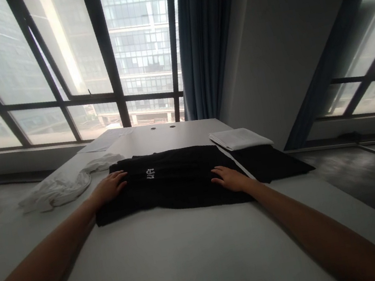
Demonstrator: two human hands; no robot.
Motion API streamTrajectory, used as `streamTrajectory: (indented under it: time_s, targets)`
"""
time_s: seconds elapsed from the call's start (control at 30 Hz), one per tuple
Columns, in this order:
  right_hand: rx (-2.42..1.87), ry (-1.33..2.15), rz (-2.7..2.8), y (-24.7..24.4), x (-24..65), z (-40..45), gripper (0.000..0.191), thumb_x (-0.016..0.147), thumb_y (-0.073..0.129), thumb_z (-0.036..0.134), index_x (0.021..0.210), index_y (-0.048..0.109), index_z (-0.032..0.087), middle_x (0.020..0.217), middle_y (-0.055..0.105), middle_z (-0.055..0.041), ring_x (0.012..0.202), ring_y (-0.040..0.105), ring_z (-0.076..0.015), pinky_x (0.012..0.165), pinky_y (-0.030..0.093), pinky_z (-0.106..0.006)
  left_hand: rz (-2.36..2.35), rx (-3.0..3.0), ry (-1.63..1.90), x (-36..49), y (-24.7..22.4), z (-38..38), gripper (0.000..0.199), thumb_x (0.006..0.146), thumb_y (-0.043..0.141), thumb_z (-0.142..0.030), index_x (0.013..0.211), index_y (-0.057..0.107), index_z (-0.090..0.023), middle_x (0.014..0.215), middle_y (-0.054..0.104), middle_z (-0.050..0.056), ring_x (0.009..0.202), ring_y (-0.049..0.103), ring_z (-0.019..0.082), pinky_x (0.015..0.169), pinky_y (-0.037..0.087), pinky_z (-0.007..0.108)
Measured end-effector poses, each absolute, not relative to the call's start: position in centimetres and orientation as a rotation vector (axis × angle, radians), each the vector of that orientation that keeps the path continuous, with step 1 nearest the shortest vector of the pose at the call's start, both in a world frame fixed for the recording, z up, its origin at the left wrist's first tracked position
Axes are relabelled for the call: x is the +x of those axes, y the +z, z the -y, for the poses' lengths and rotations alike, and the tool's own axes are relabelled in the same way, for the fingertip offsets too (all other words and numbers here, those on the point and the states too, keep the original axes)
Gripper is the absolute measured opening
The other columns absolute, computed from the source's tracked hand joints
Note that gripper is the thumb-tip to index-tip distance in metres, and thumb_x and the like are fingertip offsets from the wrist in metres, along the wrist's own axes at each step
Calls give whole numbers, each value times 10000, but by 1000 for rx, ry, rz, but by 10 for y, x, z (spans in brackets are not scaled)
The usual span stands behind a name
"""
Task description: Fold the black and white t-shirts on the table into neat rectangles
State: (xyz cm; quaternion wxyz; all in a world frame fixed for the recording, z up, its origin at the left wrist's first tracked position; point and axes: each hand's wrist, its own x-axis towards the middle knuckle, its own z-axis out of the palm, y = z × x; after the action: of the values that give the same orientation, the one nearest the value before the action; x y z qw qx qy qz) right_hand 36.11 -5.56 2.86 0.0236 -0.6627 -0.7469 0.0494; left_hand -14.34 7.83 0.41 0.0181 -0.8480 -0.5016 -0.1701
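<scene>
A black garment (176, 181) with a small white print near its left part lies folded into a long flat strip across the white table (180, 263). My left hand (110, 187) rests on its left end, fingers spread and pointing inward. On the right end lies my right hand (229, 179), palm down with the fingers apart. Both hands touch the cloth from above without gripping it. The exact kind of garment cannot be made out from this fold.
Left of the black garment is a crumpled white cloth (61, 189). To the right, a folded white cloth (240, 139) sits partly over a folded black cloth (274, 161). White paper (100, 141) lies at the far left. Beyond the table are windows and a blue curtain (204, 40).
</scene>
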Motion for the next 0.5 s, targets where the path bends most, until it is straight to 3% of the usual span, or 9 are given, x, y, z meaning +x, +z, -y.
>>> streamTrajectory:
  time_s: [0.07, 0.13, 0.2, 0.27, 0.33, 0.4, 0.5]
  targets:
    - [-1956, 212, 2323, 30, 379, 59, 589, 998, 486, 467, 1483, 520, 133, 1580, 442, -164, 1413, 475, -275, 1186, 346, -366, 1523, -2691, -663, -149, 15, -53, 659, 886, 435, -673, 1293, 661, -207, 1411, 618, 139, 1285, 573, 329, 1119, 425, 460]
    - [-1906, 273, 2331, 35, 397, 61, 568, 948, 575, 441, 1424, 582, 132, 1514, 520, -171, 1353, 539, -288, 1164, 382, -369, 1591, -2804, -713, -156, 30, -30, 599, 829, 528, -704, 1102, 725, -209, 1158, 724, 120, 1086, 664, 309, 1009, 511, 431]
    - [-1892, 319, 2305, 42, 413, 62, 531, 889, 654, 409, 1356, 644, 158, 1420, 613, -158, 1297, 586, -306, 1135, 423, -399, 1721, -3012, -608, -163, 44, -11, 538, 765, 616, -707, 929, 745, -211, 873, 732, 75, 852, 690, 269, 837, 574, 387]
    - [-1893, 369, 2238, 47, 427, 65, 477, 867, 669, 369, 1312, 680, 196, 1318, 688, -126, 1227, 636, -299, 1093, 467, -411, 1789, -3223, -409, -170, 54, 1, 467, 721, 678, -654, 866, 761, -218, 753, 708, 51, 741, 679, 245, 733, 582, 354]
    - [-1895, 417, 2167, 49, 439, 71, 438, 867, 646, 314, 1290, 697, 214, 1242, 730, -102, 1169, 672, -278, 1053, 500, -397, 1730, -3321, -263, -178, 60, 9, 380, 699, 712, -551, 889, 786, -230, 867, 743, 70, 823, 699, 262, 783, 587, 358]
    - [-1908, 442, 2135, 50, 448, 77, 451, 837, 625, 220, 1281, 704, 201, 1221, 740, -100, 1156, 681, -263, 1040, 508, -376, 1648, -3304, -206, -185, 62, 13, 352, 685, 716, -456, 960, 800, -255, 1138, 739, 95, 1033, 690, 309, 899, 573, 382]
    - [-2034, 418, 2129, 48, 454, 83, 597, 721, 593, 60, 1295, 698, 190, 1254, 726, -111, 1179, 672, -264, 1044, 502, -367, 1601, -3240, -154, -194, 59, 14, 463, 673, 724, -415, 1122, 781, -315, 1457, 588, 79, 1277, 579, 374, 998, 537, 436]
